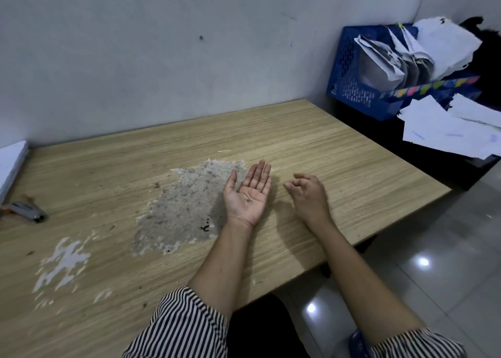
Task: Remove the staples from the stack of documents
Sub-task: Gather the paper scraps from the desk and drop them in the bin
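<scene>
I see two striped sleeves (187,328) at the bottom edge, both cut off by the frame, so nothing of the person above the forearms shows. Both hands are over the wooden counter (339,151). My left hand (248,195) lies palm up with its fingers straight and together, gripping nothing; a few small dark specks sit in the palm, too tiny for me to say whether they are staples. My right hand (307,192) is just beside it, back turned toward me, fingers loosely curled; I cannot make out anything between them.

On the counter there is one large worn grey patch (184,208) beside the left hand, with some small black bits at its near edge, and one smaller patch of white flakes (63,262) nearer to me on the left.

At the left edge, one staple remover (25,208) lies blurred, with orange grips. Just behind it one stack of documents (12,162) is mostly cut off by the frame.

Farther right, beyond the counter, one blue plastic crate (349,86) holds crumpled papers (406,51), too jumbled to count. More loose sheets (444,127) lie in front of it.
</scene>
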